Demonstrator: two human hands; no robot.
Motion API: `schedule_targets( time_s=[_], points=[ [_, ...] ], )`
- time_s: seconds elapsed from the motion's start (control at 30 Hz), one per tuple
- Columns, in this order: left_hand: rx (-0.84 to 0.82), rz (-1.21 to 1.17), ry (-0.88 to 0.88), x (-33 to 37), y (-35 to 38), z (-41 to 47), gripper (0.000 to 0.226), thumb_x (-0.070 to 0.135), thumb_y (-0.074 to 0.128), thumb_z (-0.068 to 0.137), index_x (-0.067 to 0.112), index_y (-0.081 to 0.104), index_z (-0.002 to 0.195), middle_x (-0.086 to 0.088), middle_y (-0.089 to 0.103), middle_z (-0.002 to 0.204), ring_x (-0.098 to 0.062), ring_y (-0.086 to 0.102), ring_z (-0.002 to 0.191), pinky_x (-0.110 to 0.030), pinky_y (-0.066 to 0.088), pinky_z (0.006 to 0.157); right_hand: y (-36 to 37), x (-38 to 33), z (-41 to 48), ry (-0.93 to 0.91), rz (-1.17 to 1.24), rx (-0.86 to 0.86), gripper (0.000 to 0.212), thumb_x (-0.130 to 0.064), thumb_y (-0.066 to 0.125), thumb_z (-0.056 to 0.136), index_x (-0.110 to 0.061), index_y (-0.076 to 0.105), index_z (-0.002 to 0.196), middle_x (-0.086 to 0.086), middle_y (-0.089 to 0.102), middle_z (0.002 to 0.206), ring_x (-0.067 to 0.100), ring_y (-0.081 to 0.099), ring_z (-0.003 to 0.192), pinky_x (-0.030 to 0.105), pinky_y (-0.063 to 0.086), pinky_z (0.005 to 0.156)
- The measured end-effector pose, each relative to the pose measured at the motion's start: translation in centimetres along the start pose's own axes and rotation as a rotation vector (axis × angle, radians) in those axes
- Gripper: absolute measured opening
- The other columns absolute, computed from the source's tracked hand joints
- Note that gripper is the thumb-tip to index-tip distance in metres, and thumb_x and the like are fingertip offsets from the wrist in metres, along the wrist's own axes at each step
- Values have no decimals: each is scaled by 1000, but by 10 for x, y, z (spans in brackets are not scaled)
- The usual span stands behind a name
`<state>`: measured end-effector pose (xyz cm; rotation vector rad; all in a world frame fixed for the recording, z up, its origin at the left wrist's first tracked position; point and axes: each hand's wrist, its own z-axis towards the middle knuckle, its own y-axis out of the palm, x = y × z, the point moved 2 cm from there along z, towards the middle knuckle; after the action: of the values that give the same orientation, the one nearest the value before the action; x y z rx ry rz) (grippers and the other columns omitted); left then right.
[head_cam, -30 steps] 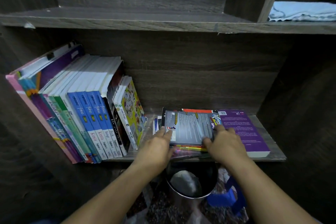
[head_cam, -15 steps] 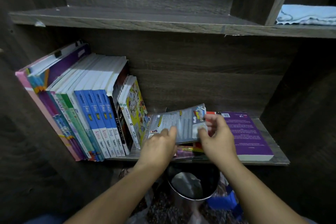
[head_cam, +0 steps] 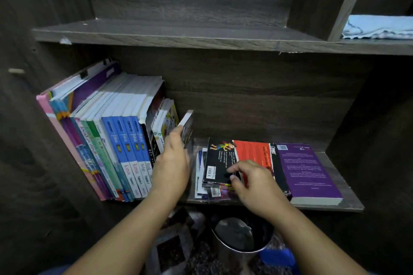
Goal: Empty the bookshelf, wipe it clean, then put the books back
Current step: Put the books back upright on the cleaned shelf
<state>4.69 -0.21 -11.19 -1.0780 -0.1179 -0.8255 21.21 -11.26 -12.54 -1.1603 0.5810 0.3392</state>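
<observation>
Right, on my feed the left hand [head_cam: 173,161] grips a thin book [head_cam: 187,128] upright, just beside the leaning row of books [head_cam: 125,140] at the left of the lower shelf [head_cam: 344,205]. The right hand [head_cam: 252,183] curls onto the black-and-red book [head_cam: 223,158] topping the flat stack, thumb and fingers pinching its near edge (a purple book [head_cam: 310,172] lies flat alongside). Up top right a pale blue cloth [head_cam: 377,27] sits in its own compartment, and a metal bin [head_cam: 241,236] stands below.
</observation>
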Motion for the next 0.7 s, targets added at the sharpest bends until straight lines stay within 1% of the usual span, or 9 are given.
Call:
schedule_targets(
  time_s=[0.07, 0.13, 0.2, 0.27, 0.4, 0.47, 0.57, 0.63, 0.7],
  points=[
    [9, -9, 2, -2, -1, 3, 48, 11, 61, 91, 7, 33, 131, -19, 63, 112, -26, 62, 54, -27, 43, 41, 1, 0, 0, 3, -1, -18, 15, -18, 61, 91, -24, 68, 102, -11, 60, 102, 5, 55, 97, 21, 44, 87],
    [34, 14, 7, -4, 2, 6, 49, 9, 63, 90, 10, 32, 128, -21, 61, 116, -29, 63, 57, -26, 42, 43, 2, 0, -1, 6, 2, -29, 14, -19, 61, 91, -25, 68, 102, -11, 60, 103, 4, 55, 97, 19, 43, 85],
    [14, 60, -47, -2, 5, 9, 54, 4, 60, 91, 13, 27, 132, -19, 52, 125, -31, 66, 71, -32, 47, 52, 2, 2, -1, 11, -16, -43, 14, -19, 61, 91, -25, 68, 102, -11, 59, 102, 4, 54, 96, 17, 40, 83],
    [16, 203, -84, 4, 5, 8, 58, -2, 58, 89, 5, 27, 138, -17, 46, 127, -29, 66, 77, -34, 48, 54, 1, 6, -2, 23, -56, -63, 15, -20, 61, 91, -25, 68, 104, -11, 59, 103, 5, 52, 97, 17, 39, 83],
    [-26, 432, -125, 17, 2, 3, 70, -2, 56, 88, -3, 17, 147, -12, 43, 125, -22, 55, 108, -25, 51, 74, -2, 10, -4, 79, -123, -78, 17, -24, 61, 91, -26, 68, 107, -11, 58, 107, 8, 51, 103, 24, 42, 89],
    [-23, 507, -113, 13, -4, 5, 71, 0, 64, 83, -3, 26, 144, -12, 50, 118, -21, 55, 105, -24, 53, 71, -4, 11, -3, 106, -147, -87, 18, -25, 61, 91, -26, 67, 107, -9, 59, 110, 12, 51, 107, 27, 42, 92],
    [-4, 635, -71, 3, -5, 10, 75, 4, 77, 69, 0, 44, 136, -9, 56, 102, -21, 56, 88, -27, 48, 58, -6, 12, -4, 168, -219, -108, 20, -29, 60, 91, -28, 66, 110, -7, 58, 117, 16, 48, 114, 33, 40, 98],
    [16, 694, -44, 2, -3, 10, 74, 6, 77, 68, 3, 46, 135, -7, 54, 97, -21, 51, 83, -28, 40, 56, -8, 12, -5, 209, -273, -122, 22, -32, 59, 91, -30, 64, 113, -6, 55, 121, 17, 45, 119, 34, 38, 100],
    [23, 751, -40, 4, -1, 7, 71, 12, 72, 75, 5, 41, 139, -6, 51, 103, -20, 45, 85, -28, 33, 60, -12, 13, -6, 252, -311, -135, 25, -34, 58, 92, -30, 63, 116, -5, 53, 125, 18, 43, 121, 35, 37, 101]
  ],
)
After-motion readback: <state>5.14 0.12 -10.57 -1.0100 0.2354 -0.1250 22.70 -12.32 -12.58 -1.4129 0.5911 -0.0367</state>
